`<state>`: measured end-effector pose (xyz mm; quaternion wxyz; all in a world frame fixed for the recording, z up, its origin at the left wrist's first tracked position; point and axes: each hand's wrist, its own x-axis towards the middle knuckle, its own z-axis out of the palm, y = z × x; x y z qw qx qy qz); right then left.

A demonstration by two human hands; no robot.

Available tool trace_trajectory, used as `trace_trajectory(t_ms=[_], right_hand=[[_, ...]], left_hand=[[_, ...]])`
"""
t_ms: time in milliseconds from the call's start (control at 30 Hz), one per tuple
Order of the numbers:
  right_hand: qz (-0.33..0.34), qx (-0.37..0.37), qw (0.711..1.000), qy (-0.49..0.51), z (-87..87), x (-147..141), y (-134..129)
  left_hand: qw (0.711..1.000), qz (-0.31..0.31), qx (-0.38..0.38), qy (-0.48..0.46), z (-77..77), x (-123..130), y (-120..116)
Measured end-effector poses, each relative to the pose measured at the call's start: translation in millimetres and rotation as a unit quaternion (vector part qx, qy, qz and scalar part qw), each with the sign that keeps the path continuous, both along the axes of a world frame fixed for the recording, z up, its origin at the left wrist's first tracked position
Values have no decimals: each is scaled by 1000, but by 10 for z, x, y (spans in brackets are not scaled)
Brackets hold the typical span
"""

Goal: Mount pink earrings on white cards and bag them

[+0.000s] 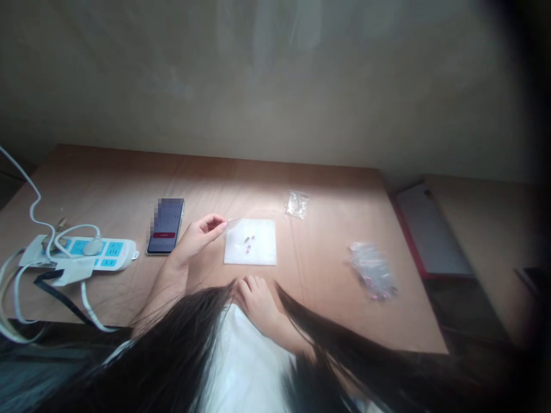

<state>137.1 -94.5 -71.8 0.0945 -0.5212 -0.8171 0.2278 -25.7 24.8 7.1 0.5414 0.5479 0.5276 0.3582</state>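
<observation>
My left hand (200,236) is raised at the left edge of a white square sheet (267,255). Its thumb and forefinger are pinched on a thin, see-through strip (233,220), whose kind I cannot make out; it reaches over the sheet's upper left corner. Several tiny pinkish and dark pieces (248,249) lie in the middle of the sheet. Closer to me, my right hand (257,298) is held in front of my white shirt with its fingers curled in. Whether anything is inside those fingers is hidden. Long dark hair hangs on both sides of it.
A phone (166,226) lies left of my left hand. Farther left is a power strip (123,254) with plugs and cables. A small clear bag (296,205) sits behind the sheet; a larger plastic bag (372,269) lies right. A red-edged panel (434,235) stands beyond the table (318,275).
</observation>
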Motion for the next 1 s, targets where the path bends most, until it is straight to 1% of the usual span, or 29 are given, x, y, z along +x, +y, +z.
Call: trace_trajectory(t_ms=[100,167,200,267,333,367,400,433,500,533,600,667,733,833,900,1000], right_hand=[[44,-3,999,17,-82,86,20],[44,-13,998,42,-66,127,41],[28,-16,998,59,-38,141,59],[-35,-9,995,95,34,162,130],[-117,25,985,121,74,175,271],[-154,49,978,129,65,178,365],[-187,70,971,133,33,179,466],[-203,85,966,135,-19,178,568],[-220,104,961,131,-161,175,736],[-217,104,962,130,-234,173,790],[-222,100,960,141,-343,177,838],[-231,97,954,165,-373,192,836],[-247,97,945,192,-313,214,833],[-283,71,927,235,-84,232,881],[-286,16,916,281,111,219,940],[-257,-86,894,357,351,151,1020]], left_hand=[[1000,17,2,1,12,-28,-60],[999,33,3,5,19,-47,-88],[999,40,4,8,23,-57,-99],[999,50,6,11,29,-78,-112],[998,54,7,6,26,-91,-114],[998,55,6,-2,19,-92,-112],[998,55,1,-15,7,-90,-108],[998,53,-7,-32,-8,-84,-102],[996,44,-34,-71,-44,-63,-89],[994,37,-49,-89,-64,-50,-81],[990,20,-75,-115,-99,-23,-64],[987,2,-89,-130,-122,6,-44],[986,-9,-97,-138,-129,39,-23],[986,-15,-102,-129,-117,93,2],[989,-17,-99,-110,-108,128,10],[994,-30,-75,-79,-112,175,12]])
